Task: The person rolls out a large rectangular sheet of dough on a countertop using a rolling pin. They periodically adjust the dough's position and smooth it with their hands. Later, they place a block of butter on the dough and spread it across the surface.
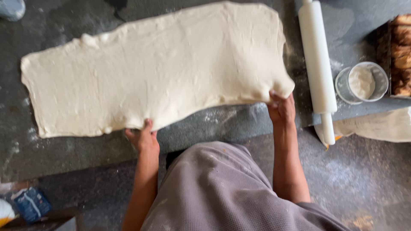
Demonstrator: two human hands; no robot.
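Note:
A large, pale sheet of rolled dough (158, 68) lies spread across a dark, floured worktop (77, 149). My left hand (142, 137) grips the sheet's near edge around its middle, thumb on top. My right hand (281, 107) pinches the near right corner of the same sheet, which looks slightly lifted off the surface there. Both forearms reach forward over my grey apron (222, 192).
A long white rolling pin (317, 64) lies to the right of the dough. Beside it stands a clear cup of flour (362, 82), with a tray of brown baked pieces (400, 53) at the far right. A blue packet (30, 204) sits on the floor at lower left.

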